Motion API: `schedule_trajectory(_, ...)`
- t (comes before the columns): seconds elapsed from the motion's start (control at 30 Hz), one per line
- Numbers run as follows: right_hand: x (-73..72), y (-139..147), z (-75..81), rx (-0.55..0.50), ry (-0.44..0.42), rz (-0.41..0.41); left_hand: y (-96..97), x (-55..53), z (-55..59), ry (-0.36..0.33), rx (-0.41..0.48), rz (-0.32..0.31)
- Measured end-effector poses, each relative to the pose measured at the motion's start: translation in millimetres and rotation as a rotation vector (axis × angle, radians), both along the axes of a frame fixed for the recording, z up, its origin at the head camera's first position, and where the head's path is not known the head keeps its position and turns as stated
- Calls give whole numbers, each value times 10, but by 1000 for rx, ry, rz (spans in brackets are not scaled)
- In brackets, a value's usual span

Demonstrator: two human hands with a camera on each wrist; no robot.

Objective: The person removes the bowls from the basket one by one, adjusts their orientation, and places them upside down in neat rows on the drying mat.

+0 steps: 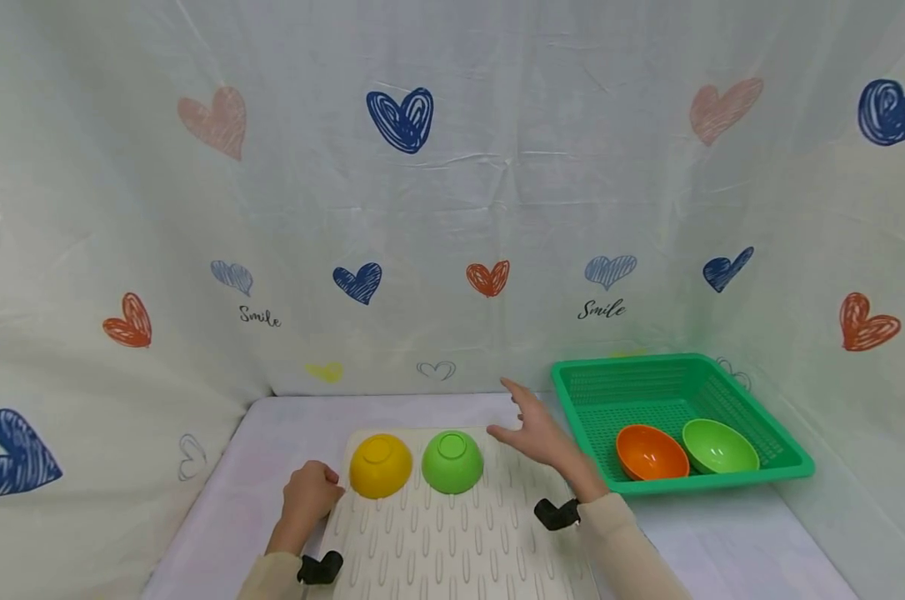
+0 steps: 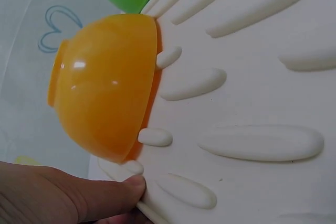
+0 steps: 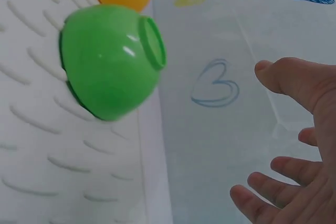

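Observation:
A yellow bowl [image 1: 381, 467] and a green bowl [image 1: 452, 462] stand upside down, side by side, on a white ridged mat [image 1: 437, 550]. My left hand [image 1: 309, 500] pinches the mat's left edge beside the yellow bowl; in the left wrist view its thumb [image 2: 113, 196] lies on top of that edge. Up and to the right of the green bowl, my right hand [image 1: 535, 429] is held with fingers spread and nothing in it. In the right wrist view the green bowl [image 3: 110, 61] sits apart from the spread fingers [image 3: 278, 190].
At the right stands a green plastic basket [image 1: 598, 400] with an orange bowl [image 1: 651, 454] and a light green bowl [image 1: 720, 447] in it, rims up. The table [image 1: 220, 517] ends at a curtain [image 1: 452, 200] printed with hearts, which also hangs along both sides.

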State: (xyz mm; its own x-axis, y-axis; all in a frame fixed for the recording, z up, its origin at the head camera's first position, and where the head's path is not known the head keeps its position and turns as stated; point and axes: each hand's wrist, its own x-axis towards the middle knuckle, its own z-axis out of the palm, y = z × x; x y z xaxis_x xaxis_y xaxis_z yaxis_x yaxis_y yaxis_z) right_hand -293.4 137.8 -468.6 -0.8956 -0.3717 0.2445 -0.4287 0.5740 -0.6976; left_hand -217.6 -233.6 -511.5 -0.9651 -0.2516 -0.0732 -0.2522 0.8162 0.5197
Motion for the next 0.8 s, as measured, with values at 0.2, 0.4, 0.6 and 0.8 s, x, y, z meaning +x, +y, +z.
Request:
schedule_trajectory(0.2,-128,339,292,-23,-26,-38,-18,1,3,-5,1,20)
schedule_trajectory(0.4,-242,831,408,53,-39,-119,-17,-14,-45,-25,31,30)
schedule_trajectory(0.6,-339,1288,342,137,-68,-169,-44,-16,-66,-31,28,42)
schedule_trajectory(0.8,-370,1615,279,249,-125,-182,-55,-23,-68,-55,37,54)
